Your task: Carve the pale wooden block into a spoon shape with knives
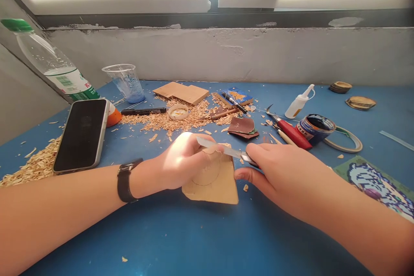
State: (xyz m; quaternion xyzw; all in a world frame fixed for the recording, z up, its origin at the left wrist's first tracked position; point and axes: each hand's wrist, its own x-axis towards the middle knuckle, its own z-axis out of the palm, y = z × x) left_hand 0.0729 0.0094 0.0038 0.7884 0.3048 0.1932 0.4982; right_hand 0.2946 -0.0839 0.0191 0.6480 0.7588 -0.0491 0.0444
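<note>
My left hand (186, 161) is closed on a thin tan wooden board (215, 187), its thumb lying over the top face. A round pencil outline shows on the board, and its upper edge is cut unevenly. In my right hand (274, 168) is a utility knife (234, 152) with a long extended blade. The blade lies across the board's upper edge and reaches the left fingers. My right thumb is beside the board's right edge. Most of the knife's handle is hidden in my right palm.
Wood shavings (190, 114) lie behind my hands. A phone (82, 133) leans at the left by a plastic bottle (69, 77) and a cup (127, 84). Folded sandpaper (243, 126), a red-handled tool (293, 133), a paint jar (315, 128) and a glue bottle (297, 105) are at the right.
</note>
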